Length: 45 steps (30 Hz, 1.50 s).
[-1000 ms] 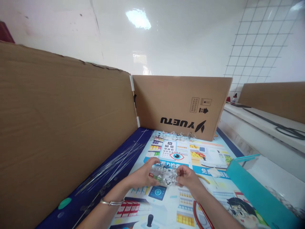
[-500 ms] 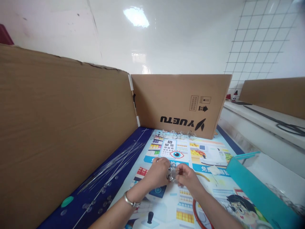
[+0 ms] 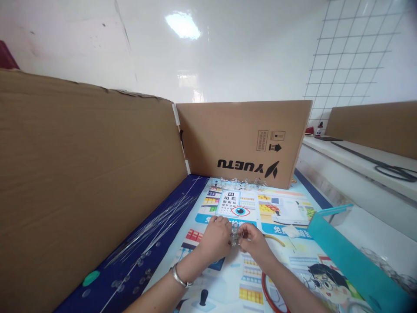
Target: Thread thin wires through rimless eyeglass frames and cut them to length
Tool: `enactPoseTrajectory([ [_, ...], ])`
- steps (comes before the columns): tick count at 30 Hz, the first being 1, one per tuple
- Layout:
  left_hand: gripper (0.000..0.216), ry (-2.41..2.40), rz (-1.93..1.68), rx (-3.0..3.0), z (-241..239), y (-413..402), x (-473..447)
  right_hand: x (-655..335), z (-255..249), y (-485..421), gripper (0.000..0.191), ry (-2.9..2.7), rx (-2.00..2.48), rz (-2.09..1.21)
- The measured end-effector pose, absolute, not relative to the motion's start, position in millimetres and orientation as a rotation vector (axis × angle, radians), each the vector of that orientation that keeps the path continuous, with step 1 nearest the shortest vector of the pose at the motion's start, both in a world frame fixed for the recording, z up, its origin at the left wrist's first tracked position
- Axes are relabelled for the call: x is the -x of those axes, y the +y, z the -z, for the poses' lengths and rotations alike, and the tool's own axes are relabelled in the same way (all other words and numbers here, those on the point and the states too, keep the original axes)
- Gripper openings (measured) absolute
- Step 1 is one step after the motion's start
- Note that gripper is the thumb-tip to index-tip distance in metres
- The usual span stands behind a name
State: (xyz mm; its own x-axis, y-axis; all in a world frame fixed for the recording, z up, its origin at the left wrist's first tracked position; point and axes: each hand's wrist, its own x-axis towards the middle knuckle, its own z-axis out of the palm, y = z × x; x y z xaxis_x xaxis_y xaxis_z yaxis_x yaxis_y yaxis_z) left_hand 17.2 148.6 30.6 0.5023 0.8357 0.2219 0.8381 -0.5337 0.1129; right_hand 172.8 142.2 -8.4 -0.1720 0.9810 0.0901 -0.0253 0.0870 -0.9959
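Beadwork (image 3: 234,237) of clear, glassy pieces sits between the left hand (image 3: 215,239) and the right hand (image 3: 256,244), over the printed mat (image 3: 224,280); we cannot tell whether it touches the mat or is held just above it.

We find the left hand closed, back towards us, its fingers curled down around the left end of the beadwork. Its fingertips are hidden, so we cannot state exactly where they press. A silver bracelet (image 3: 180,277) circles that wrist.

We find the right hand mostly closed, with thumb and forefinger brought together in a pinch at the right side of the beadwork. A thin loop (image 3: 241,231) shows at those fingertips; the grip appears to be on it, though its fine detail is too small to read.

Around the hands we record the following. A yellow handle (image 3: 275,240) and a red handle (image 3: 269,292) lie near the right arm, the red one partly covered by it. A white scrap (image 3: 292,231) lies beyond them, just beside the teal box (image 3: 345,252), which stands open with a tangle of wiry pieces (image 3: 386,267) inside. On the dark blue border (image 3: 74,300) to the left we note long thin rods (image 3: 156,228), loose clear beads (image 3: 140,262) and a green disc (image 3: 91,278). More clear pieces (image 3: 243,184) lie in a row at the foot of the back cardboard (image 3: 241,130), which meets the side cardboard (image 3: 94,174) at a corner.
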Motion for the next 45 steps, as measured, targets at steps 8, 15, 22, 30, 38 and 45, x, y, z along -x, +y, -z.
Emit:
enactPoseTrajectory([
  [8, 0.090, -1.368, 0.524, 3.002, -52.4, 150.4, 24.7, -173.9, 6.8, 143.1, 0.016, -1.348, 1.043, -1.313],
  [15, 0.072, -1.756, 1.231, 3.290, -30.1, 159.1, 80.0, -178.8, -0.3, 142.3, 0.018, -1.324, 1.019, -1.393],
  [22, 0.069, -1.743, 2.017, 3.516, -20.4, 158.1, 81.7, -183.2, -6.8, 141.3, 0.021, -1.294, 1.009, -1.437],
  [30, 0.084, -1.584, 2.142, 3.411, -21.7, 148.7, 69.8, -182.3, -7.0, 141.1, 0.024, -1.189, 0.873, -1.507],
  [38, 0.063, -1.382, 1.988, 3.229, -18.7, 142.2, 50.4, -183.2, -5.8, 141.0, 0.024, -1.162, 0.859, -1.512],
  [45, 0.041, -1.414, 2.154, 3.089, -12.4, 147.9, 53.0, -180.0, -11.5, 139.0, 0.031, -1.110, 0.877, -1.504],
])
